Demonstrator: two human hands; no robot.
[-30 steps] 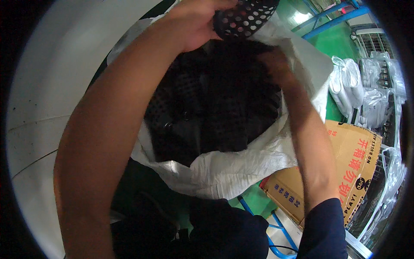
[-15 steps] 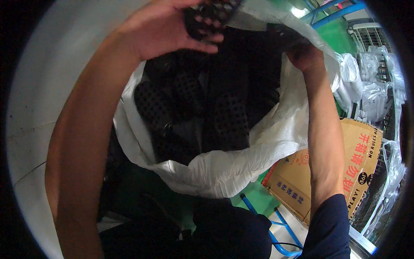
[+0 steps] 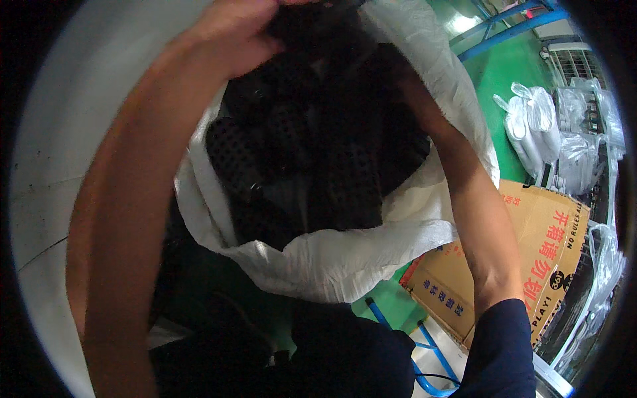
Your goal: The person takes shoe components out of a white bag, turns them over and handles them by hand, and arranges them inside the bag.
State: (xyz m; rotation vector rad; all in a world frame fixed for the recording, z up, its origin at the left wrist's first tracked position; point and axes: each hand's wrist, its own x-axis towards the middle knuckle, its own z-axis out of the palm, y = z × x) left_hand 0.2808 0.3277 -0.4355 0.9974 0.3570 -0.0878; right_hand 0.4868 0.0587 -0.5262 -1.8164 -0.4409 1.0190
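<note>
My dark trousers fill the bottom of the view, and just past them the rolled rim of a big white woven sack stands open between my 2 forearms. The sack's mouth faces up toward me and its long axis runs away from me, toward the top of the view. Inside lies a jumble of black perforated plastic pieces, their strips mostly running lengthwise along the sack.

My left hand is at the far rim of the sack, on my left side, fingers curled tight around a dark piece that is blurred, so I cannot tell its shape or which way it points. My right hand reaches down into the sack across from the left; it is lost in shadow among the black pieces, and I cannot tell how far open it is or whether it has hold of anything.

To the right of my right arm a brown cardboard box sits on the green floor. Beyond it lie clear plastic bags and blue metal rails. Left of my left arm a pale curved surface rises.
</note>
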